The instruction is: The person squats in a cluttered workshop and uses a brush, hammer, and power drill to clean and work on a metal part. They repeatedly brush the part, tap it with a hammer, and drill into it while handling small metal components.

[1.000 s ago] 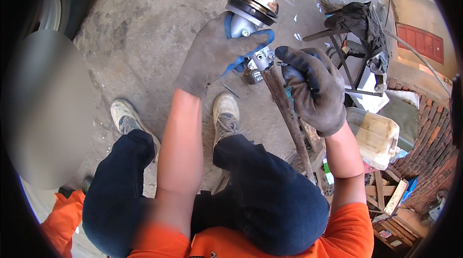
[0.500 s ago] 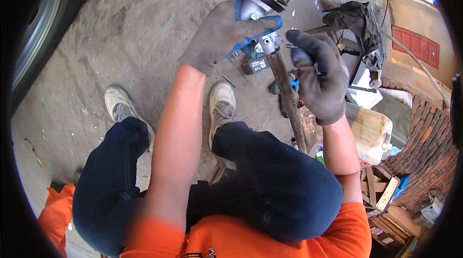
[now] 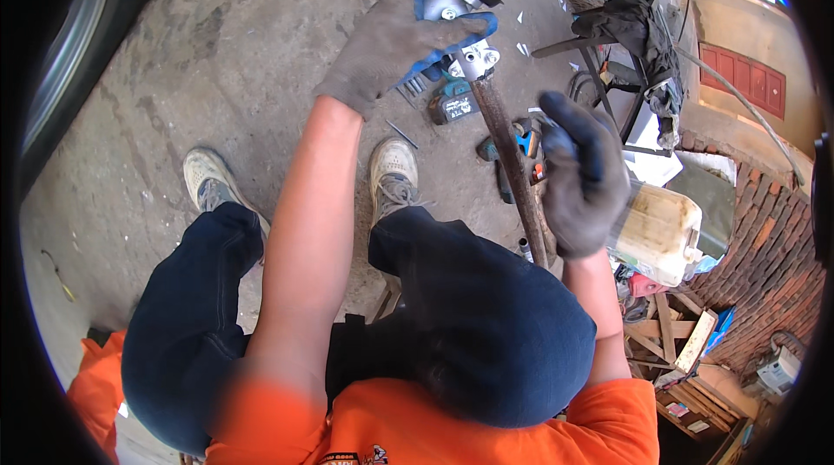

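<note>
My left hand [image 3: 382,44], in a grey glove with blue on the fingers, is closed round a silver cast-metal part [image 3: 445,6] with a black-rimmed, copper-coloured dome on top. Its lower flange [image 3: 477,59], which has holes in it, meets the upper end of a rusty metal bar [image 3: 506,144]; I cannot tell whether they are joined. My right hand [image 3: 586,183], also gloved, is off to the right of the bar and apart from the part. Its fingers are curled and slightly blurred; what they hold, if anything, I cannot make out.
A teal and black cordless tool [image 3: 453,102] lies on the concrete beyond my shoe [image 3: 393,171]. More tools [image 3: 526,138] lie right of the bar. A dirty white jerrycan [image 3: 660,230], a metal frame with black cloth [image 3: 638,26] and a brick wall [image 3: 747,265] stand right. A wheel [image 3: 74,57] is at left.
My right hand has moved away from the flange, down toward me. My left hand still holds the metal part, and the whole view has shifted slightly.
</note>
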`<control>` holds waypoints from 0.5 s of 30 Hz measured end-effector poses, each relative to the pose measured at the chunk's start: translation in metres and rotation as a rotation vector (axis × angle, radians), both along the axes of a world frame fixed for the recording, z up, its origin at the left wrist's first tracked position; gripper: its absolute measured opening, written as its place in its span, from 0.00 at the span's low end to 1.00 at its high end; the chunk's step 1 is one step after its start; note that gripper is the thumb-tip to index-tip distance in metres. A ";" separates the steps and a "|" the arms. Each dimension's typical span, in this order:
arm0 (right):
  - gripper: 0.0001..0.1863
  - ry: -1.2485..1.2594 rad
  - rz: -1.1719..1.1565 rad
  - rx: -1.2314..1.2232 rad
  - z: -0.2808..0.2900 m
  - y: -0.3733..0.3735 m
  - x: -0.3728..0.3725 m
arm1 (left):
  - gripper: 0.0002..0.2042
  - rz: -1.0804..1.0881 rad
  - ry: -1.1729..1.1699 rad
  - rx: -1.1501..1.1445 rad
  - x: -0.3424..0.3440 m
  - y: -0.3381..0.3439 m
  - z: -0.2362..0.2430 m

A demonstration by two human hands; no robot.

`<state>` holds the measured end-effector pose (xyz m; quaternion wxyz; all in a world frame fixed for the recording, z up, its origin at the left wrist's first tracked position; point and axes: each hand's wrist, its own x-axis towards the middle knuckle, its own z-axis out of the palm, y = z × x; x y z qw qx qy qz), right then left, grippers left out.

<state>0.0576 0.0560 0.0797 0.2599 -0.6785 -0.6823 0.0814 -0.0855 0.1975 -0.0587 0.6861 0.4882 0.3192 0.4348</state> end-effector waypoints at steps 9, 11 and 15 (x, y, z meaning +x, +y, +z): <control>0.15 -0.454 0.290 0.077 -0.026 0.052 -0.015 | 0.25 -0.122 -0.071 0.106 -0.004 0.003 -0.010; 0.16 -0.477 0.317 0.045 -0.025 0.053 -0.012 | 0.28 -0.120 -0.055 0.148 -0.005 0.004 -0.009; 0.18 -0.513 0.333 0.023 -0.026 0.056 -0.007 | 0.33 -0.064 0.013 0.132 -0.009 -0.001 -0.006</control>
